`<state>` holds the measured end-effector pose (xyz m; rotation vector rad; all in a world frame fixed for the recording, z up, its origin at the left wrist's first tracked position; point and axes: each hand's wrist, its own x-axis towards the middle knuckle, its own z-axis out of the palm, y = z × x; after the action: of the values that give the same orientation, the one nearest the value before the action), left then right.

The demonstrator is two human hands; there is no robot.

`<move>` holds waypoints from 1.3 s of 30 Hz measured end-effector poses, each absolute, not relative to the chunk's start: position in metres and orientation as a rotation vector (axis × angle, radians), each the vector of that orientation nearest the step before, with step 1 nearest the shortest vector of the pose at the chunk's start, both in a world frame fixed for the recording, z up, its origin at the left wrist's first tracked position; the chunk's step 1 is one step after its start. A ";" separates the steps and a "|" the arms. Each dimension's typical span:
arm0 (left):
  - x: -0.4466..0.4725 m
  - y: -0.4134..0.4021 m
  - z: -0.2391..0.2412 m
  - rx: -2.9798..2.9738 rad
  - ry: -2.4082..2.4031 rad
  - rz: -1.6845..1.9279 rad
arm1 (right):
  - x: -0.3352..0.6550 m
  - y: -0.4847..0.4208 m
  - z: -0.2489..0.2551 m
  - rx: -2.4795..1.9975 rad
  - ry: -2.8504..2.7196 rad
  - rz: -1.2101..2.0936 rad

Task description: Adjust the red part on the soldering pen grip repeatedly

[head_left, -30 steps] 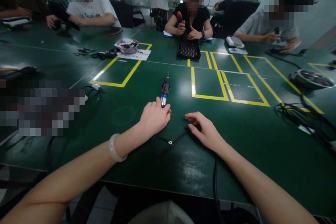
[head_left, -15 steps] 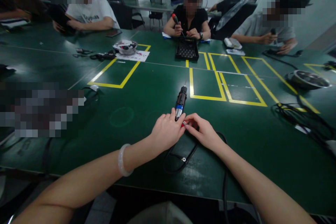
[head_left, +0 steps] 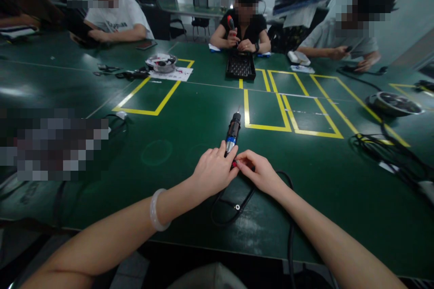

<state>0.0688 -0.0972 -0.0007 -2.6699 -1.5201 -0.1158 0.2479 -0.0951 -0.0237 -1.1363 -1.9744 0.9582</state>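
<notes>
On the green table lies an electric screwdriver (head_left: 233,126), dark with a blue band and a silver section, its thin bit pointing away from me. My left hand (head_left: 213,168) is closed around its rear end, palm down. Beside it, my right hand (head_left: 259,169) pinches at a small red piece (head_left: 234,164) just behind the screwdriver. The fingers of both hands meet there and hide most of that piece. A black cable (head_left: 249,198) loops on the table below my hands, with a small white ring on it.
Yellow tape rectangles (head_left: 267,127) mark the table. Across from me, a person holds a red-handled screwdriver (head_left: 231,25) over a black tray (head_left: 240,67). A metal bowl (head_left: 162,62) stands at left, another round dish (head_left: 395,103) at right. Coiled black cables (head_left: 379,146) lie on the right.
My hands stay at the rear of the screwdriver, with only a slight shift of the right fingers around the red piece. In the background, a standing person has moved into view.
</notes>
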 end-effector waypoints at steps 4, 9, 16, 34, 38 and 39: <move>0.068 -0.098 0.002 -2.697 -1.528 -0.120 | 0.250 -0.094 -0.024 -1.151 -1.887 1.064; 0.066 -0.097 0.003 -2.721 -1.527 -0.122 | 0.254 -0.091 -0.031 -1.189 -1.717 1.267; 0.066 -0.097 0.004 -2.726 -1.510 -0.124 | 0.254 -0.088 -0.030 -1.127 -1.531 1.547; 0.059 -0.094 -0.002 -2.763 -1.479 -0.181 | 0.258 -0.092 -0.028 -1.051 -1.763 1.423; 0.058 -0.092 -0.004 -2.767 -1.495 -0.172 | 0.259 -0.091 -0.025 -1.148 -1.919 1.210; 0.058 -0.092 -0.004 -2.771 -1.499 -0.166 | 0.259 -0.091 -0.024 -1.168 -1.959 1.158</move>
<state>0.0578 -0.0919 -0.0044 -2.7707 -1.4990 -0.1664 0.2594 -0.0909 -0.0237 -1.1682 -1.9590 1.1578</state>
